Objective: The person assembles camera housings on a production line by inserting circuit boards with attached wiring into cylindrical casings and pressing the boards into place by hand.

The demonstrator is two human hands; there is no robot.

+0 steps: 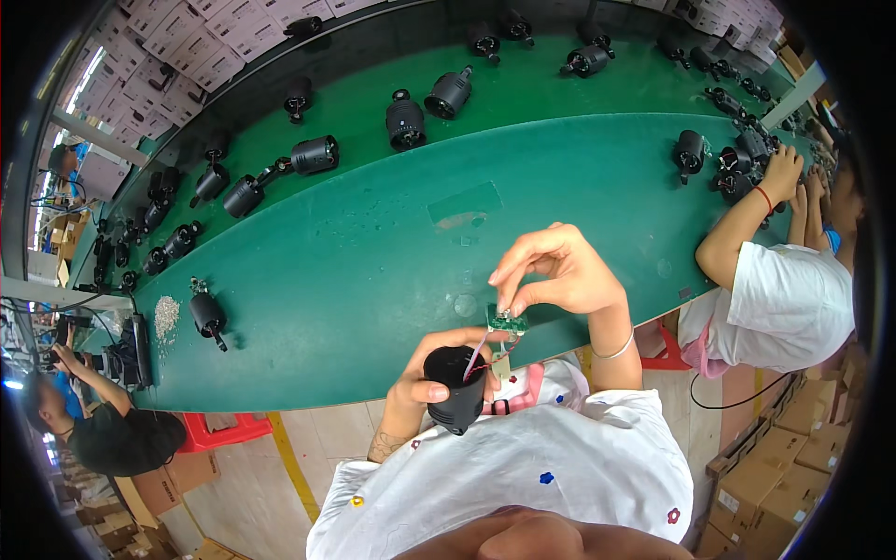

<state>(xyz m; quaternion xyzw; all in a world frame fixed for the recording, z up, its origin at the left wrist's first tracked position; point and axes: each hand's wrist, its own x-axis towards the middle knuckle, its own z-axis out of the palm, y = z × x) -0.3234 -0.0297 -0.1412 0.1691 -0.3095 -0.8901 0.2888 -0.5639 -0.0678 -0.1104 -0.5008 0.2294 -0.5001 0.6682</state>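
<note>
My left hand (411, 385) is wrapped round a black cylindrical housing (457, 408), its open end facing up, held just off the near edge of the table. Thin pale and red wires (475, 358) run out of that opening to a small green circuit board (507, 322). Above the board, my right hand (558, 271) pinches something small at its top edge between thumb and forefinger; the fingertips partly cover it. A pale flat piece (501, 362) shows below the board, close to the wires.
Green table (373, 280) stretches ahead. One black housing (207, 315) lies at left beside scattered grey bits (166, 317). More housings (405, 123) lie on the far green strip. Co-workers sit at right (775, 289) and left (121, 420). Cartons (775, 467) are stacked lower right.
</note>
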